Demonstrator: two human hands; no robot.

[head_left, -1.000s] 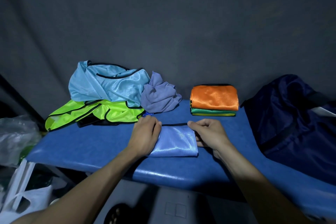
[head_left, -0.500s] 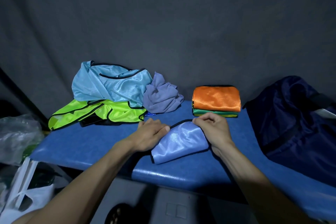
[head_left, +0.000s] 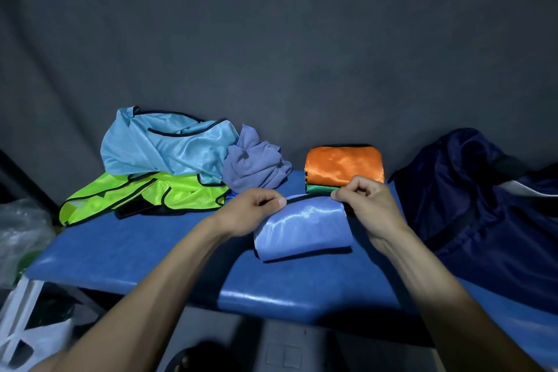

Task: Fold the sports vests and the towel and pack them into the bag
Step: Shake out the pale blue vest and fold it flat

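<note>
A folded blue vest hangs tilted just above the blue table. My left hand pinches its upper left corner and my right hand pinches its upper right corner. Behind them stands a folded stack with an orange vest on top and a green one below. A crumpled light blue vest lies over a neon yellow vest at the back left. Beside them sits a bunched purple towel. The dark navy bag rests at the right.
A grey cloth backdrop hangs close behind the table. A clear plastic bag and a white frame stand off the table's left end. Grey floor shows below the front edge.
Both hands lifted the folded blue vest's far edge off the table and carried it slightly right and back, toward the orange stack. The vest went from flat to tilted.
</note>
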